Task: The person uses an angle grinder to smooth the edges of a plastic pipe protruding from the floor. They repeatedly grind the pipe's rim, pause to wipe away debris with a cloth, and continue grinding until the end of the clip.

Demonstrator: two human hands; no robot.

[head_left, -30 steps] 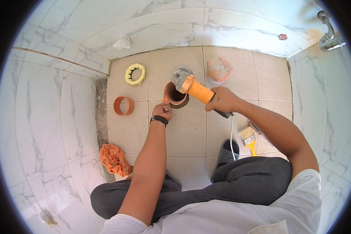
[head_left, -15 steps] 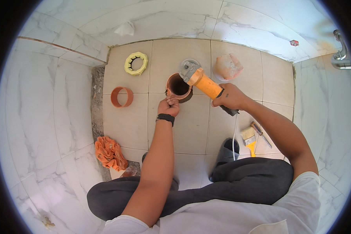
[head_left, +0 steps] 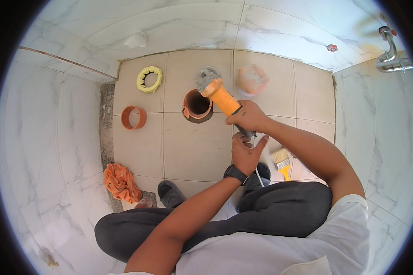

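Orange grinder [head_left: 226, 101], left hand [head_left: 246, 153] now by its tail, off pipe [head_left: 198, 110]

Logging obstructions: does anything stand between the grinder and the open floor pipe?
Nothing visible: the grinder in the right hand seems close beside the pipe, and the left hand is near the grinder's rear.

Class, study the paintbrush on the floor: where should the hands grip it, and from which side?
The paintbrush is probably best gripped by its yellow handle, from the person's side: the handle points back toward the person's leg, while the wide bristles face the far wall.
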